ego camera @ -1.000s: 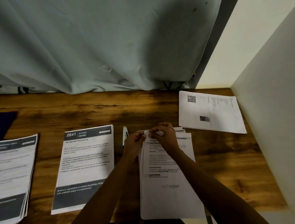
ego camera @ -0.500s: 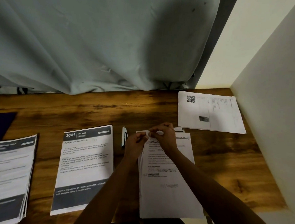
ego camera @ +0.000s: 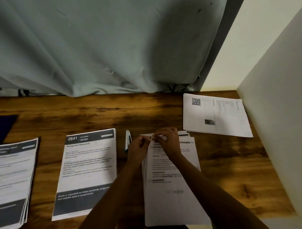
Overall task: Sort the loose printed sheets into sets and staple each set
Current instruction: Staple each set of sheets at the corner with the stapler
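A stack of white printed sheets (ego camera: 174, 193) lies on the wooden table (ego camera: 231, 161) in front of me. My left hand (ego camera: 138, 146) and my right hand (ego camera: 168, 139) meet at its top left corner, where both pinch the paper between fingertips and thumbs. A small white and dark stapler (ego camera: 128, 140) lies just left of my left hand, apart from it. A sheet headed "2641 Kitchen" (ego camera: 87, 172) lies further left. Another pile with dark headers (ego camera: 7, 180) sits at the left edge. A set with a QR code (ego camera: 216, 115) lies at the back right.
A grey curtain (ego camera: 106, 43) hangs over the table's back edge. A pale wall (ego camera: 276, 119) borders the table on the right. A dark blue item (ego camera: 1, 126) shows at the far left.
Both hands stay at the top left corner of the stack, fingers shifting only slightly. The stapler and the other piles have not moved.
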A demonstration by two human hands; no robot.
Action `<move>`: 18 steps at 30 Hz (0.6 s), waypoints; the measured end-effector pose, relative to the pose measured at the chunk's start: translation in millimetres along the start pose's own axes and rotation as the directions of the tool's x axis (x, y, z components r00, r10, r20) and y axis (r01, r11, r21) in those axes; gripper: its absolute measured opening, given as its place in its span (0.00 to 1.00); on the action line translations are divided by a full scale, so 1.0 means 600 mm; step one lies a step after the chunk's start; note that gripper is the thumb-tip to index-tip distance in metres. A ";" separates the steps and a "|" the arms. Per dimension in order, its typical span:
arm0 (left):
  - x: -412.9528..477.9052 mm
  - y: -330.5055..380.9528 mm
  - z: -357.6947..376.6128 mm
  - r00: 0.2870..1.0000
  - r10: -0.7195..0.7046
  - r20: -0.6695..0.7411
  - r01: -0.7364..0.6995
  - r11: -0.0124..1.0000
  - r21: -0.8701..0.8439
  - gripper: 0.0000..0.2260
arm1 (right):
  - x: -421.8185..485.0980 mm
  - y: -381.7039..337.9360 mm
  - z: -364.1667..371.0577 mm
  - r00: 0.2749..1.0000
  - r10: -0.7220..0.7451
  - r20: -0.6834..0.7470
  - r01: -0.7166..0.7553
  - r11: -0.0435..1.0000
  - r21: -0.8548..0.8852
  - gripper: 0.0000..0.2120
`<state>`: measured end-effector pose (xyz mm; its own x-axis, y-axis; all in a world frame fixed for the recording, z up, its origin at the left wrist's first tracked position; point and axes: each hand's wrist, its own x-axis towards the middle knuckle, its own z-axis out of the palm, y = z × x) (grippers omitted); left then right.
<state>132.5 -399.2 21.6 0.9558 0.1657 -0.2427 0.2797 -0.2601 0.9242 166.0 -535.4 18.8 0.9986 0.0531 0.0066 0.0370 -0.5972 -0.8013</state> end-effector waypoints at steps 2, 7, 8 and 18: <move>0.005 -0.007 -0.010 0.997 0.041 -0.063 -0.038 0.998 0.048 0.08 | -0.005 0.007 -0.002 0.999 -0.038 -0.004 0.038 0.999 -0.018 0.04; 0.037 -0.009 -0.025 0.982 0.190 0.021 -0.174 0.847 0.502 0.18 | -0.021 0.025 -0.010 0.994 -0.102 -0.025 0.100 0.993 -0.057 0.04; 0.047 -0.010 -0.026 0.974 0.205 0.093 -0.220 0.787 0.576 0.20 | -0.023 0.027 -0.011 0.993 -0.113 -0.032 0.110 0.991 -0.075 0.04; 0.087 -0.008 -0.026 0.951 0.119 0.285 -0.302 0.554 0.776 0.26 | -0.026 0.028 -0.017 0.994 -0.101 -0.045 0.099 0.994 -0.049 0.03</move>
<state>179.5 -374.3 9.5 0.9682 -0.1442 -0.2044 -0.0635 -0.9320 0.3568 151.2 -554.7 11.4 0.9904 0.0768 0.1149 0.1376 -0.6274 -0.7665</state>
